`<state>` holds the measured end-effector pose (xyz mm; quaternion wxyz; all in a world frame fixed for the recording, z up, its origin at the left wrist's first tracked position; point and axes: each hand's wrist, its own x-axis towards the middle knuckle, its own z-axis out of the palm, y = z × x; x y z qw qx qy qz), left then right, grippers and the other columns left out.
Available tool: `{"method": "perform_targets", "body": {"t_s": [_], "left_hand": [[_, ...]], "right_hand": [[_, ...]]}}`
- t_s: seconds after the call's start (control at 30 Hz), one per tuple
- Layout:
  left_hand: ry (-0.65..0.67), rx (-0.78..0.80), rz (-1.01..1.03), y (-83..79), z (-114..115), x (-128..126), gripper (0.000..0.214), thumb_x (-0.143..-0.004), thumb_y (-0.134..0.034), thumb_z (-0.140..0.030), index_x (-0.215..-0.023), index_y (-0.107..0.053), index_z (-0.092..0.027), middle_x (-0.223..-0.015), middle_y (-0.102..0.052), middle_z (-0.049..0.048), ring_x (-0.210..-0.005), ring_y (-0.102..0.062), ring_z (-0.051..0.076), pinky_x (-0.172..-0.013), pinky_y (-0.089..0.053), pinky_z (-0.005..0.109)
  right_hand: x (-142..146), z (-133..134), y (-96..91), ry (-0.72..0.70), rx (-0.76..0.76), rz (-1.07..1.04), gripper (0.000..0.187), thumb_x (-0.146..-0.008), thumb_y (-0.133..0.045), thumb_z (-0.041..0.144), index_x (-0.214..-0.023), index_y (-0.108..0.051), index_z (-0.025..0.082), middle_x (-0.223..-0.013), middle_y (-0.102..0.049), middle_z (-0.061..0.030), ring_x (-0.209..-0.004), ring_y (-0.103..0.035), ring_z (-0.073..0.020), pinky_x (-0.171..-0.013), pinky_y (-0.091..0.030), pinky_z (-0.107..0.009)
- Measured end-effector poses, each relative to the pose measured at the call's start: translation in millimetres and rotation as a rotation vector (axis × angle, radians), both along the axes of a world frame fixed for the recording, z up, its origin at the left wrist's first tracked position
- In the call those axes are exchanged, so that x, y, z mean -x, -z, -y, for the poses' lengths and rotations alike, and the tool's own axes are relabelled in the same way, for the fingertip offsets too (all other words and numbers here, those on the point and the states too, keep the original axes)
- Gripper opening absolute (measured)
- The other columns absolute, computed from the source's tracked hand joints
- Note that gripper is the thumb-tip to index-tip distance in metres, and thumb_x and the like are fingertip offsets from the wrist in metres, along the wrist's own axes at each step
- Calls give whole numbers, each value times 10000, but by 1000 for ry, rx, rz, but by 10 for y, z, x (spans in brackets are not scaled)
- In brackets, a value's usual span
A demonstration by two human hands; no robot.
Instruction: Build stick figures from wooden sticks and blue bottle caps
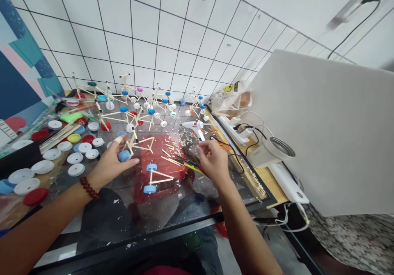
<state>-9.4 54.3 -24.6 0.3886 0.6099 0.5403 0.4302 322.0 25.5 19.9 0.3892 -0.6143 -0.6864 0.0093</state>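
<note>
My left hand (112, 156) curls around a small wooden-stick frame (140, 145) fitted with blue bottle-cap wheels; its thumb points out to the right, and the fingers partly hide the wheels. My right hand (214, 160) is closed, fingertips pinched just below the handle of a white glue gun (193, 125). Whatever those fingertips hold, if anything, is too hidden to name. Between my hands, a triangular stick frame (161, 177) with two blue cap wheels lies on the glossy dark tabletop. Near the right hand are loose sticks (170, 160) and a yellow-and-dark slim tool (193, 167).
Several finished-looking stick tricycles (150, 102) stand along the tiled wall. White, red and blue caps (75, 158) are spread at the left. A power strip (235, 129), cables, a plastic bag (232, 96) and a grey-white cylinder (271, 152) line the right side. Wood scraps litter the middle.
</note>
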Motion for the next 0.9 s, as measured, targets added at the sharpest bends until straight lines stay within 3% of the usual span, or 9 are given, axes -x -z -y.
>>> {"method": "perform_targets", "body": {"t_s": [0.13, 0.33, 0.67, 0.9], "left_hand": [[41, 9, -3, 13, 10, 12, 1022, -670, -831, -465, -1535, -327, -261, -1616, -366, 139, -1473, -365, 349, -1167, -384, 466], [52, 13, -31, 23, 27, 27, 1011, -683, -824, -438, -1542, -314, -283, -1616, -367, 128, -1474, -366, 343, -1165, -384, 459], [25, -153, -261, 6, 124, 34, 954, -736, -774, -456, -1545, -312, -250, -1597, -385, 127, -1439, -417, 325, -1187, -352, 457], [0, -83, -91, 15, 90, 25, 814, -777, -724, -459, -1484, -404, -214, -1545, -466, 144, -1418, -452, 310, -1163, -381, 467]], "right_hand": [[383, 252, 162, -392, -31, -21, 105, -932, -570, 236, -834, -605, 224, -744, -646, -8, -692, -599, -153, -673, -434, -275], [470, 269, 342, -618, -23, 6, 37, -893, -594, 226, -864, -571, 224, -822, -673, -31, -771, -620, -177, -728, -443, -310], [390, 228, 267, -656, -172, 176, 45, -898, -561, 258, -871, -551, 223, -790, -685, -34, -746, -609, -190, -701, -385, -337], [333, 156, 333, -539, -175, 221, 73, -934, -525, 226, -904, -589, 208, -844, -708, -59, -811, -632, -197, -730, -387, -335]]}}
